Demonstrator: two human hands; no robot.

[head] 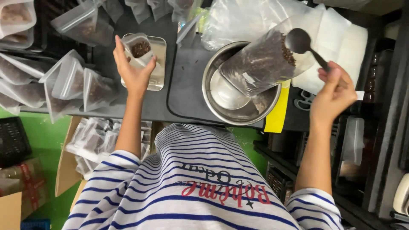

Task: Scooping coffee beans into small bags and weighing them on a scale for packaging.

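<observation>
From the head camera, your left hand [134, 70] sits in the upper left of the frame, fingers wrapped around a small clear pouch [138, 50] that stands open-mouthed on a small scale [156, 64]; you grip it from the side so the mouth stays wide and upright, and dark brown grains already show inside. Your right hand [334, 91], at the right of the frame, is closed in a pinch on the handle of a dark scoop [300, 42], whose bowl is at the mouth of a large clear bag [266, 61] of the same grains. That bag lies tilted in a steel bowl [238, 106] at the centre, its opening turned up and to the right toward your scooping hand, so the bowl can catch whatever spills. The bowl rests on a dark mat [187, 85], just beside the scale, which keeps the reach between bag and pouch short. Filled pouches [72, 85] are lined up at the left edge of the frame, clear of your left arm, and more lie in a box [96, 140] below the counter. Scissors [303, 100] lie near your right wrist, partly hidden.
</observation>
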